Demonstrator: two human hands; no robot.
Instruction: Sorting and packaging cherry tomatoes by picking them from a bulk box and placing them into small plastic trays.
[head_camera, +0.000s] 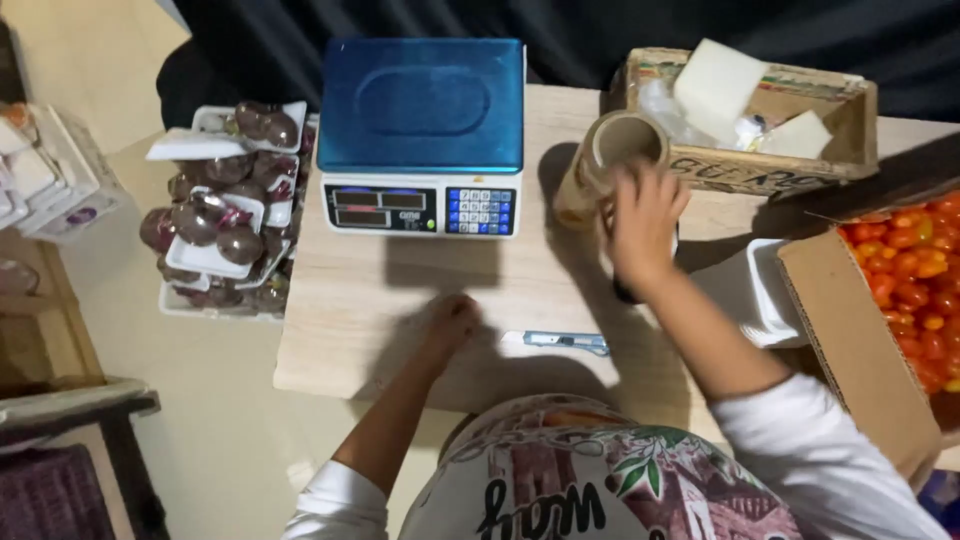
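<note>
From the head camera, looking down over my own chest, my right hand reaches forward onto the roll, a wide cardboard core wound with clear film that stands on end near the far edge of the table, just right of the scale. My fingers drape over its near side, but the blur hides whether they have closed round it, so I cannot tell how firm the hold is. The roll stands next to the scale, I judge, so that I can reach it without leaning. My left hand rests curled on the bare wood in front of me, holding nothing, likely just steadying me. A small cutter lies flat near the front edge, between my arms. To my right an open box is full of orange and red tomatoes. Behind the roll a shallow carton holds white foam trays. On the left, off the table, wrapped trays of dark fruit are stacked.
</note>
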